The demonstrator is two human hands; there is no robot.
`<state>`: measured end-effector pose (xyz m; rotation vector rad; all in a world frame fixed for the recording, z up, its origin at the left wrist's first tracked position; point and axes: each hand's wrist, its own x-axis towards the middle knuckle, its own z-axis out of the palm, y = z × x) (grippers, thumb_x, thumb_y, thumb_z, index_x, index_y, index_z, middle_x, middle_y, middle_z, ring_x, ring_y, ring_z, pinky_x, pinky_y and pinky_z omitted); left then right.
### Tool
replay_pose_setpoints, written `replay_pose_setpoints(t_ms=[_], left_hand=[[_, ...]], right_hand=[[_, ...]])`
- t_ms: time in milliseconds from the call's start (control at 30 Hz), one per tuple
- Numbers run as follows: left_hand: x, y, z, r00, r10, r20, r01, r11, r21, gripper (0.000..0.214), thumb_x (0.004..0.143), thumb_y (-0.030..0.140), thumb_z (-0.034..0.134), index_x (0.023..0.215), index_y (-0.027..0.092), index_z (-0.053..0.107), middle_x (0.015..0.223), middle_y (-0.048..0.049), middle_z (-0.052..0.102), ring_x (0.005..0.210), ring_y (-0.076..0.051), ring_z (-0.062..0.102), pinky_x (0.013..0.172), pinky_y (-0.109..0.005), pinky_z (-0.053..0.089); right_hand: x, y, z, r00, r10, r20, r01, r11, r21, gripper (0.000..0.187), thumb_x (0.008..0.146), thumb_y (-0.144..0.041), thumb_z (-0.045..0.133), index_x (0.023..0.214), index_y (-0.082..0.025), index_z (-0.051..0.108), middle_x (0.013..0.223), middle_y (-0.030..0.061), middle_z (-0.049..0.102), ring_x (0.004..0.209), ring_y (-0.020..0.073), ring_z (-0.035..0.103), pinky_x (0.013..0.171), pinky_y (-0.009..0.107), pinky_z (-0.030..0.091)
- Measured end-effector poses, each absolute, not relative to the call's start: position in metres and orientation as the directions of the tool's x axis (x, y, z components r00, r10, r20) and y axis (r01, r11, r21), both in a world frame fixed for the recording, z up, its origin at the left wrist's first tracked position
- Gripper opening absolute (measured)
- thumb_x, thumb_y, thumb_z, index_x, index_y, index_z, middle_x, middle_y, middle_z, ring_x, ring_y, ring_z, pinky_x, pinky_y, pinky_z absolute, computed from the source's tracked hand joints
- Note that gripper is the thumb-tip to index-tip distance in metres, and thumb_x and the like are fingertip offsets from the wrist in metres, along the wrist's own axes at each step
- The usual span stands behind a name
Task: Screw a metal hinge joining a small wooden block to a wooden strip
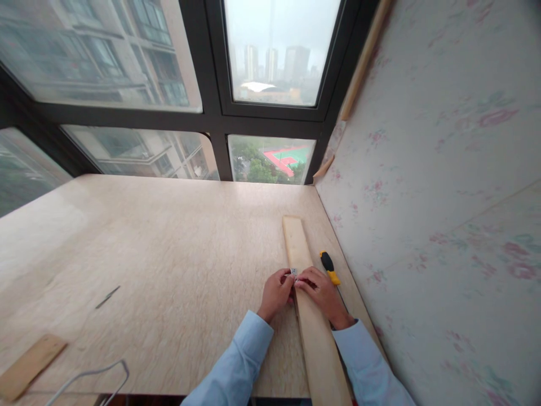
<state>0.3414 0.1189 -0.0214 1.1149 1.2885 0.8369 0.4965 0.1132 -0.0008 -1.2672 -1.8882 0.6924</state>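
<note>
A long wooden board (319, 332) lies lengthwise on the pale surface, running away from me. At its left edge, partway along, is a small metal hinge (293, 272). My left hand (276, 293) has its fingers closed on the hinge from the left, beside the board. Over the board, my right hand (321, 292) pinches at the hinge's near side with thumb and fingertips together; whatever small piece is between them is mostly hidden. Just right of the board lies a yellow and black screwdriver (329, 268), its shaft partly covered by my right hand.
A thin drill bit (107, 297) lies on the left of the marble-like surface (177, 254). A short wooden piece (31, 366) and a grey cable (97, 372) are at the near left. The papered wall (422, 225) rises close on the right; windows stand behind.
</note>
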Motion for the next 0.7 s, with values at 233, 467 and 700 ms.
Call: replay_pose_setpoints(t_ms=[233,467,700], left_hand=[[0.341,0.119,-0.020,0.143,0.939,-0.312,0.109,0.298,0.948,0.035,0.085,0.034,0.050,0.110,0.015,0.065,0.084,-0.0069,0.069,0.059,-0.016,0.062,0.045,-0.023,0.050],[0.341,0.119,-0.020,0.143,0.935,-0.325,0.129,0.308,0.943,0.035,0.086,0.034,0.050,0.111,0.015,0.064,0.085,-0.0070,0.069,0.060,-0.015,0.062,0.044,-0.022,0.049],[0.341,0.118,-0.021,0.140,0.937,-0.320,0.122,0.304,0.945,0.034,0.086,0.034,0.050,0.111,0.015,0.064,0.086,-0.0071,0.069,0.061,-0.016,0.063,0.045,-0.022,0.050]], right_hand=[[0.515,0.112,0.006,-0.054,0.942,0.331,0.554,0.304,-0.775,0.024,0.090,-0.042,0.057,0.097,-0.020,0.065,0.090,0.0066,0.064,0.080,0.0196,0.061,0.070,0.031,0.050],[0.563,0.126,0.006,0.180,0.974,0.138,0.836,-0.077,-0.543,0.031,0.080,-0.039,0.060,0.098,-0.015,0.068,0.096,0.0123,0.067,0.080,0.0238,0.062,0.069,0.034,0.047],[0.564,0.132,0.009,0.162,0.981,-0.103,0.755,-0.190,-0.627,0.020,0.077,-0.034,0.059,0.079,-0.017,0.069,0.070,0.0037,0.069,0.067,0.0203,0.064,0.055,0.026,0.040]])
